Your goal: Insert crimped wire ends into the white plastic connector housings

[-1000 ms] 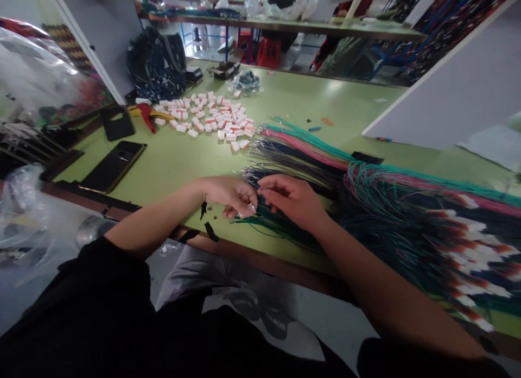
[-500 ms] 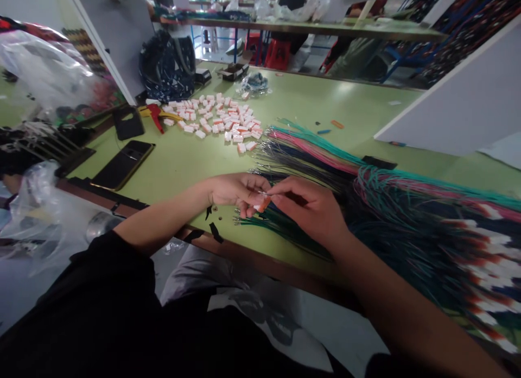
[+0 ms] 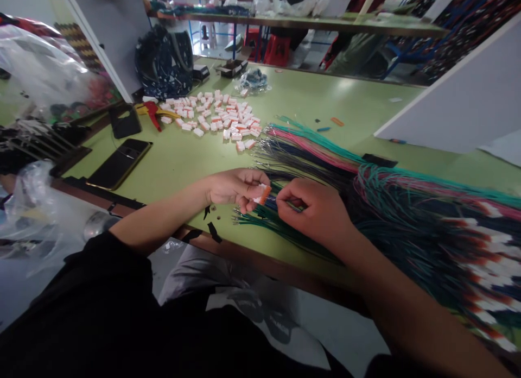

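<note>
Between its thumb and fingers, my left hand [image 3: 240,189] pinches a small white and orange connector [image 3: 264,194]. Just to the right, my right hand [image 3: 311,205] is closed with thumb and forefinger together; a thin wire seems to be in it, too small to make out well. Bundles of green, pink and dark wires [image 3: 321,156] run under and beyond my right hand, with bare metal tips at their left ends. Behind my hands lies a pile of white and orange connectors [image 3: 228,117] on the green table [image 3: 175,155].
A black phone [image 3: 119,163], a dark case [image 3: 124,121] and red-yellow pliers [image 3: 153,114] lie at the left. A patterned bag [image 3: 163,63] stands behind them. Finished-looking wires with connectors [image 3: 488,258] fill the right side. A white panel [image 3: 456,106] rises at the right.
My right hand has drawn away to the right from the connector in my left hand, leaving a gap. The connector's orange side now shows more. The view has shifted slightly.
</note>
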{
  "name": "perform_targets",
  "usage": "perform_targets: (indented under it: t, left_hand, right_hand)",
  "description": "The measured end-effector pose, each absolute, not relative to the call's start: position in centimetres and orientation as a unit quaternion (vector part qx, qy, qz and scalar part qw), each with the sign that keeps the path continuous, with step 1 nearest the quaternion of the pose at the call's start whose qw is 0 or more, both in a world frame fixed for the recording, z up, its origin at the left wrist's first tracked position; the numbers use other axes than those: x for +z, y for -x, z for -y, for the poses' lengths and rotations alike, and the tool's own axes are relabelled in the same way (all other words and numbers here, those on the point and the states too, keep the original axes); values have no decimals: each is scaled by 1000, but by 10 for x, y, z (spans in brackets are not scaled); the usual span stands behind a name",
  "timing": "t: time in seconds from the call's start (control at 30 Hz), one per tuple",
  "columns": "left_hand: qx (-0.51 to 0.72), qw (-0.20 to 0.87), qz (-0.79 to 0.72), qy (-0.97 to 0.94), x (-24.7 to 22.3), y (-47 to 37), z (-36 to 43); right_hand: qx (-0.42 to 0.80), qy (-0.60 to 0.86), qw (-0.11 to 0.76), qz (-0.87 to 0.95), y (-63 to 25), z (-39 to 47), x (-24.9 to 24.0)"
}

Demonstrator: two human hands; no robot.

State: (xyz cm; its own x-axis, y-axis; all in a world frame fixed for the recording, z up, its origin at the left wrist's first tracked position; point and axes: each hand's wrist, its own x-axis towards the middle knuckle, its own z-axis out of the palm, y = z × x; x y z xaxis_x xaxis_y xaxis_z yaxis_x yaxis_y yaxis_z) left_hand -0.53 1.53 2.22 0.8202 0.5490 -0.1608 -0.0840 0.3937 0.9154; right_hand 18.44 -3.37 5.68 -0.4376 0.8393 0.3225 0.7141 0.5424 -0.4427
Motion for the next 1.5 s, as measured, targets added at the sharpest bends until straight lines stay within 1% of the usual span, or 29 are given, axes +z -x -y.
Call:
perform_targets:
  t: [0.2,0.4,0.73,0.83,0.93,1.0,1.07,1.17,1.37,1.43,1.5]
  left_hand:
    - [204,803,-226,-512,22,5,-15]
    - [220,799,-230,-511,21,3,-15]
    - [229,782,-290,-502,14,-3,-11]
    - [241,777,-310,-491,15,-5,-9]
    - [257,774,-317,-485,18,-6,-9]
    - [256,775,-318,-482,21,-7,-9]
    - [255,776,-319,-481,22,-7,-9]
    - [263,772,-321,-481,22,-8,-8]
    - [294,743,-340,-496,18,-12,-6]
    - [296,735,-348,-500,17,-13,-6]
    - [295,732,-348,-506,19,-12,-7]
  right_hand:
    - [94,458,259,845,-184,35,56]
    - [61,448,234,861,-183,34,53]
    - [14,463,211,861,-177,34,40]
    - [44,476,241,845,-177,31,38]
    - [128,476,280,824,-180,27,40]
    - [170,470,291,816,-182,24,43]
    - [178,469,297,813,-184,23,44]
    - [167,465,296,817,-182,25,42]
    - [105,485,265,827,-177,27,36]
    - [137,483,260,825,-180,24,38]
    - [203,477,260,815,-185,18,41]
